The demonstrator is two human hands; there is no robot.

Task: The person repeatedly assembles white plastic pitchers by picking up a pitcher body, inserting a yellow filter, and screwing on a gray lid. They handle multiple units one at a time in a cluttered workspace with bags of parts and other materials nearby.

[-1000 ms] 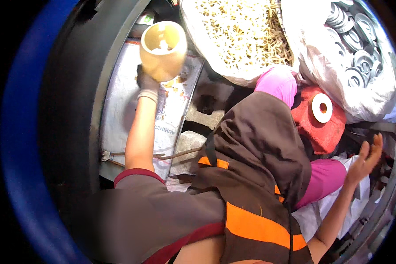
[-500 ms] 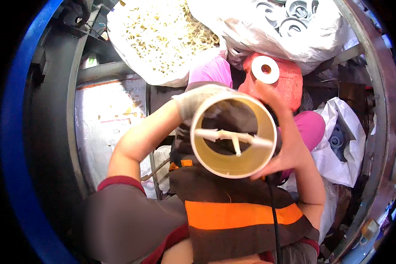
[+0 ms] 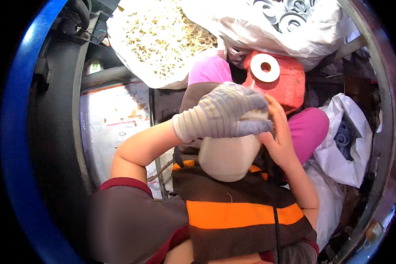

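A cream plastic cylinder (image 3: 230, 159) is tilted in front of my apron, its smooth rounded side toward me. My left hand (image 3: 224, 112), in a grey striped knitted glove, is closed over its upper end; a bit of pale plastic shows between the gloved fingers. My bare right hand (image 3: 280, 136) meets the gloved fingertips at that end, its fingers and thumb bent inward. What the right fingertips grip is hidden. Just beyond the hands, a white ring (image 3: 265, 67) with a central hole lies on a red block-like object (image 3: 291, 83).
A white sack (image 3: 163, 44) of small yellowish plastic pieces stands at the far left. Grey round plastic parts (image 3: 292, 21) fill another bag at the far right. A white bag (image 3: 345, 152) with grey parts lies at the right. A curved metal frame (image 3: 385, 132) borders the right side.
The cylinder has turned so its open mouth and inner crossbar no longer face me. My left hand has come over its upper end. My right hand has closed in toward the left fingertips.
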